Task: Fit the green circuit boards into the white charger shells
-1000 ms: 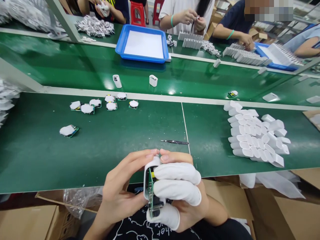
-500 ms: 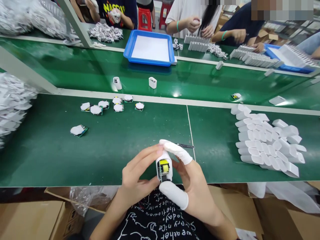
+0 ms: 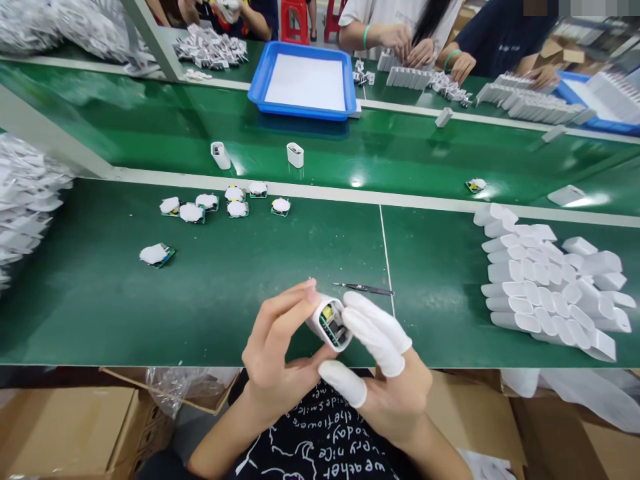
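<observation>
My left hand point(image 3: 280, 347) and my right hand point(image 3: 385, 373) together hold a white charger shell point(image 3: 329, 322) near the table's front edge. A green circuit board with a yellow part sits inside the shell's open end. The right hand wears white finger cots on thumb and fingers, which press at the open end. The left thumb and fingers wrap the shell from the left. Black tweezers point(image 3: 364, 289) lie on the green table just beyond the hands.
A heap of empty white shells point(image 3: 545, 280) lies to the right. Several foam-topped circuit boards point(image 3: 225, 203) sit at the left. Two shells point(image 3: 295, 155) stand on the conveyor. A blue tray point(image 3: 306, 83) and other people's hands are at the far side. Cardboard boxes point(image 3: 65, 427) stand below.
The board has gone deeper into the shell. The shell has tilted so its open end points right, and my right fingers have moved onto that end.
</observation>
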`<action>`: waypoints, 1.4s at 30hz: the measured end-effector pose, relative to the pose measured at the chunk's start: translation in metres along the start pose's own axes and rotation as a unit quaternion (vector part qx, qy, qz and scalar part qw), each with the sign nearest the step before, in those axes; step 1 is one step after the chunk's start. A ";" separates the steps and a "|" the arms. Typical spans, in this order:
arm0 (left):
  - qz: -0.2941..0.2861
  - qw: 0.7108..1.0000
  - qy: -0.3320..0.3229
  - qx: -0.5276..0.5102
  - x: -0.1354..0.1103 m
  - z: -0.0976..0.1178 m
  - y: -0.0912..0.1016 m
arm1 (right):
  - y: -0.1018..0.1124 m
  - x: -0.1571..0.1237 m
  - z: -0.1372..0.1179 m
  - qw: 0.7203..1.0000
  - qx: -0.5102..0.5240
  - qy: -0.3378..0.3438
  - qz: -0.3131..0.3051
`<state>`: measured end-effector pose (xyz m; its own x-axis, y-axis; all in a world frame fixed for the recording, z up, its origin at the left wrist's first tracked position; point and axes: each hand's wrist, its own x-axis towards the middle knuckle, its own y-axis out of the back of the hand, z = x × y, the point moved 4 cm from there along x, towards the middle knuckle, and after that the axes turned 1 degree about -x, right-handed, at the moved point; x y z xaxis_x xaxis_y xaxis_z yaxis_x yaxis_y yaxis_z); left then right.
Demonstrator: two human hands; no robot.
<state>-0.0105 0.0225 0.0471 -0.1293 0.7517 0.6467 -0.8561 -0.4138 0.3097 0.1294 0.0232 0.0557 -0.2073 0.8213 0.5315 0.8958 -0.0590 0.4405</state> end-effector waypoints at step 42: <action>-0.166 0.980 -0.086 0.065 0.000 0.002 0.000 | 0.017 0.046 0.022 0.964 0.032 -0.100 -0.246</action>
<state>-0.0096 0.0212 0.0491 0.2404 0.7632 0.5997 -0.7642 -0.2322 0.6018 0.1435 0.0723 0.0711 -0.5390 0.8342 0.1168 0.7320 0.3953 0.5550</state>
